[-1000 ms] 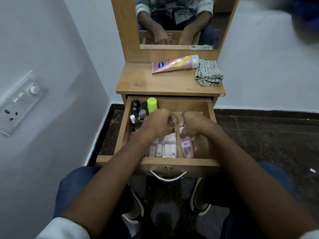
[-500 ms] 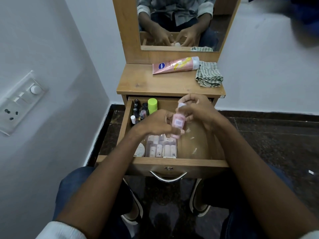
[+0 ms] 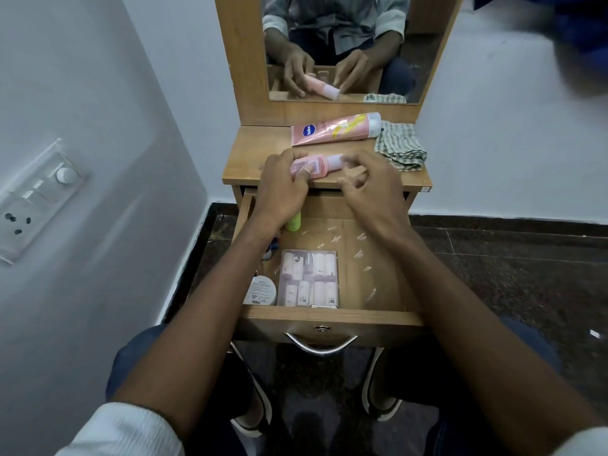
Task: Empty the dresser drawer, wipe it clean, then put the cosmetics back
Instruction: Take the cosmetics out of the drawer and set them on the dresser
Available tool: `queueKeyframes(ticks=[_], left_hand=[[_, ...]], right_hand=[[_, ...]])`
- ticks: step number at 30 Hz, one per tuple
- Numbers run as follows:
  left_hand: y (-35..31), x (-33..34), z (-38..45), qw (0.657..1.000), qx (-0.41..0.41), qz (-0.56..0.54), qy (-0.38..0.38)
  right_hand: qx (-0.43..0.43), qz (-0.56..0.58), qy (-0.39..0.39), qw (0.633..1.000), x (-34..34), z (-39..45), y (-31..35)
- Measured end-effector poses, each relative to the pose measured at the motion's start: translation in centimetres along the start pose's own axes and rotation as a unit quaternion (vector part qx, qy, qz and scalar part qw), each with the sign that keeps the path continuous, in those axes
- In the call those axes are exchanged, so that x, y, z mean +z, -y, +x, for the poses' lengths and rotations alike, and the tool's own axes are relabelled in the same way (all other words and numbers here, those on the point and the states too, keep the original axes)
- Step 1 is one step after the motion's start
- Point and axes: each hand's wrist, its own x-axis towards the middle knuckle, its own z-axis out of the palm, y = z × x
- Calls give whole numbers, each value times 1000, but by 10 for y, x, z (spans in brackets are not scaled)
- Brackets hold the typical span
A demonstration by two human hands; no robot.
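The wooden dresser drawer (image 3: pixel 332 319) stands pulled out. On the dresser top (image 3: pixel 245 159) above it lies a small pink bottle (image 3: pixel 317 166) with a white cap. My left hand (image 3: pixel 283 189) grips its body, thumb on the label. My right hand (image 3: pixel 371 189) hovers at the cap end, fingers loosely curled, one fingertip touching the cap. Inside the drawer are a clear case of small bottles (image 3: pixel 309 278), a white round jar (image 3: pixel 261 289) and a green-capped bottle (image 3: pixel 292 222). More small bottles are mostly hidden under my left forearm.
A large pink tube (image 3: pixel 335 128) and a folded striped cloth (image 3: pixel 399 146) lie at the back of the dresser top, below the mirror (image 3: pixel 335 44). White smears (image 3: pixel 362 258) mark the drawer's right half. A wall with a switch panel (image 3: pixel 36 199) is close on the left.
Both hands lifted the pink bottle out of the drawer's right side and carried it up and forward onto the dresser top, where it now lies on its side.
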Motion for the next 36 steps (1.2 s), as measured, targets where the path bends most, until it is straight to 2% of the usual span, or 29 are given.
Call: queueKeyframes(ticks=[4,8,13,17,21,23,25,28,30,32,36], left_hand=[[8,5,9,998,7,31,-63],[21,-1,16,990,22,87,-108],[34,-15,26,984,42,136,-108],[43,-25,32,976,42,179,-121],[47,-30,37,963,60,241,-106],[48,-31,39,964,51,238,-112],[50,-32,39,970,25,203,-131],[51,-34,41,976,-19,134,-170],[49,-33,44,981,-22,103,-165],[47,-30,48,985,-22,88,-145],[48,-26,60,987,-45,92,-122]], right_hand=[[-98,-104,60,988,10,2,10],[-147,-178,64,971,22,13,19],[-132,-154,118,972,45,34,33],[-143,-179,98,969,61,46,44],[-110,-204,111,966,71,60,50],[-109,-214,121,963,73,64,51],[-111,-216,94,965,75,66,53],[-49,-93,9,994,77,71,57],[38,64,11,997,80,77,62],[109,177,45,977,88,81,67],[105,148,37,983,99,88,72]])
